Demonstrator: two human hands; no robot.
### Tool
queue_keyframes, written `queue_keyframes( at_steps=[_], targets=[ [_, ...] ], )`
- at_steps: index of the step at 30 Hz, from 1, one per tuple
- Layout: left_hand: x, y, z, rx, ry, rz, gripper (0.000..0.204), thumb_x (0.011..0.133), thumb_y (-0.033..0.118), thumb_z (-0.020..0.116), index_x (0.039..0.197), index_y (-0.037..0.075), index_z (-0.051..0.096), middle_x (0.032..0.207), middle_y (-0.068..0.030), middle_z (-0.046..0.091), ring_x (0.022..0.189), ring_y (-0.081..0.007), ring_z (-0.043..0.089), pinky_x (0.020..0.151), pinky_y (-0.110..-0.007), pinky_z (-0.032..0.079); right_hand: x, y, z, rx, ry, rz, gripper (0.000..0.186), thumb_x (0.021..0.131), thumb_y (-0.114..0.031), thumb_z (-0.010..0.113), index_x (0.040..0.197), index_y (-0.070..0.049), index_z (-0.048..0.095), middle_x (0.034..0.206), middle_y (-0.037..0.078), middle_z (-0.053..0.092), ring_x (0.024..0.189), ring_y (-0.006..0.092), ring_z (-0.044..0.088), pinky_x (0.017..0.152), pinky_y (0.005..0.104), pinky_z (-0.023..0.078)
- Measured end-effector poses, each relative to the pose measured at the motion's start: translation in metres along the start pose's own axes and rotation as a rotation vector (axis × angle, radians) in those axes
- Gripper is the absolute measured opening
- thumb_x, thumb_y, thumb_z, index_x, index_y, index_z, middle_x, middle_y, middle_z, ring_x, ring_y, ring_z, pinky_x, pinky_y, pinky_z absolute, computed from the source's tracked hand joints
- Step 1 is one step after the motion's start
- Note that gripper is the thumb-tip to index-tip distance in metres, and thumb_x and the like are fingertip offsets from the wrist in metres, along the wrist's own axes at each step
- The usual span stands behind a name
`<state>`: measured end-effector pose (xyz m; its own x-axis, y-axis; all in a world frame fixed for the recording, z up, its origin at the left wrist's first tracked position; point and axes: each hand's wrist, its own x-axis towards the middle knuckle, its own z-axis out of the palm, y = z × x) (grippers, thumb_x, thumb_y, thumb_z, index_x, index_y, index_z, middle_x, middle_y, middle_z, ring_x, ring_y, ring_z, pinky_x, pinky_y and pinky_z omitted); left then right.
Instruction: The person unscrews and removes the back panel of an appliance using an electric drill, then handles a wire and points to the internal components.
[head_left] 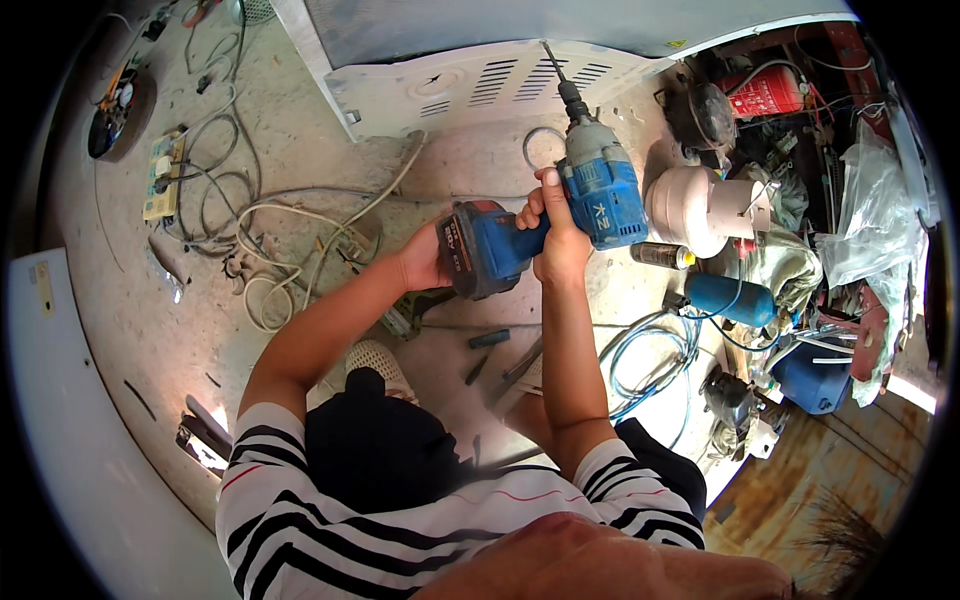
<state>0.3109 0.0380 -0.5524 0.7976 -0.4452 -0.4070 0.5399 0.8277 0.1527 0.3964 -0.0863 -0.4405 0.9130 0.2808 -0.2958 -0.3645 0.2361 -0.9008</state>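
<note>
Held blue cordless impact driver (603, 190) before slotted cream panel (390, 103), with right grip (562, 238) wrapped round the handle (522, 243) and left grip (426, 257) against the battery pack (466, 252), closure there impossible to tell behind hidden fingers. Could not confirm contact at the tip of the long bit (555, 64); judged liable to skate or snap from slanted pressure or a caught slot (493, 82).

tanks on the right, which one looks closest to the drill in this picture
The pale pinkish tank, whose left edge shows right beside the drill; the red tank is farther up and right, the blue tank lower and right.
</note>
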Motion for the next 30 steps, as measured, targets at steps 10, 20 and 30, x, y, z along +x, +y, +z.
queue_keyframes(
  at_steps=[10,20,30],
  targets=[
    [0.023,-0.021,-0.009,0.021,0.158,-0.080,0.053,0.096,0.057,0.028,0.097,0.021,0.066,0.065,0.0071,0.059,0.042,-0.0032,0.038,0.039,-0.018,0.031,0.015,-0.002,-0.026,-0.033,-0.059,-0.038,0.024,0.090,-0.024,0.066,0.092,-0.002,0.056,0.065,0.002,0.047,0.055,0.0120,0.043,0.054,0.0277,0.039],
    [0.023,-0.015,-0.001,0.022,0.146,-0.128,0.043,0.095,0.052,0.034,0.080,0.020,0.058,0.061,0.0060,0.052,0.042,-0.0064,0.033,0.042,-0.021,0.029,0.016,0.000,-0.038,-0.031,-0.083,-0.042,0.021,0.092,-0.023,0.062,0.093,-0.002,0.057,0.065,0.002,0.047,0.055,0.0121,0.043,0.055,0.0275,0.039],
    [0.062,0.044,0.009,0.701,0.642,0.545,0.034,0.096,0.034,0.048,0.109,0.009,0.067,0.074,0.0048,0.052,0.069,-0.0083,0.045,0.064,-0.024,0.039,0.017,-0.006,-0.040,-0.180,-0.157,-0.070,0.024,0.095,-0.019,0.057,0.109,0.001,0.054,0.067,0.001,0.046,0.059,0.0108,0.043,0.058,0.0275,0.041]
  ],
)
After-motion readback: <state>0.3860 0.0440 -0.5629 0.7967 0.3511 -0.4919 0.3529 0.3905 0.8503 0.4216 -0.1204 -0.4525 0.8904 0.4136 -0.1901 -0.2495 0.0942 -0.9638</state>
